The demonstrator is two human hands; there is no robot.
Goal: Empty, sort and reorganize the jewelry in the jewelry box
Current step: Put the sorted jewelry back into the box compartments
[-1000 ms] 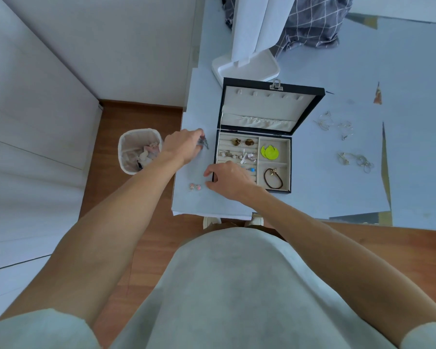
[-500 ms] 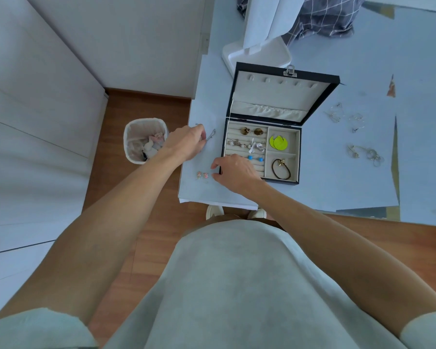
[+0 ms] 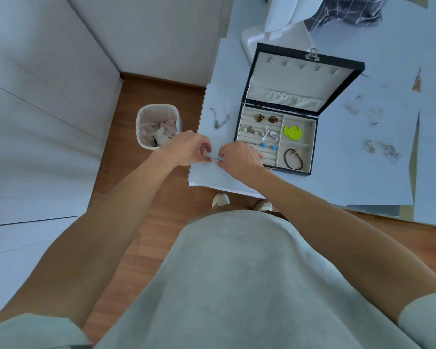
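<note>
The black jewelry box [image 3: 337, 65] stands open on the white table [image 3: 212, 177]. Its tray holds gold earrings [image 3: 266, 118], green discs [image 3: 293, 132], blue bead earrings [image 3: 267, 146], a brown hair tie [image 3: 293, 158] and silver pieces. A silver chain [image 3: 219, 119] lies on the table left of the box. My left hand [image 3: 188, 151] and my right hand [image 3: 241, 158] meet at the table's front left corner. Both have curled fingertips pinching small pink earrings [image 3: 216, 159] between them.
Several silver pieces lie loose on the table to the right of the box [image 3: 381, 148]. A white bin [image 3: 158, 125] with rubbish stands on the wooden floor left of the table. A white stand base [image 3: 275, 34] sits behind the box.
My left hand has let go of the silver chain, which now lies on the table. That hand came down to the pink earrings, where my right hand now pinches too.
</note>
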